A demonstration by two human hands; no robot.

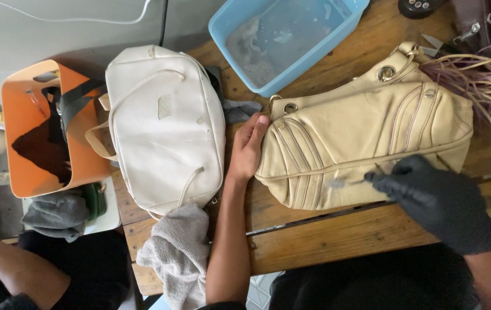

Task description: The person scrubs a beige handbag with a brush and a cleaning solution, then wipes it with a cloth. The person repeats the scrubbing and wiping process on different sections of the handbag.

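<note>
Cream bag [366, 143] lying lengthwise across worktop [326, 235], right of white bag [165, 126]. Left hand [248, 148] flat, fingers together, bracing its left end; gloved right hand [437, 201] pinching small tool [349, 182] at lower edge.

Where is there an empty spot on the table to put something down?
Bare wood shows along the near edge of the table, below the yellow bag, between the bare left hand and the gloved right hand. A smaller patch lies between the blue tub and that bag. The left end is crowded: white bag, grey towel.
</note>
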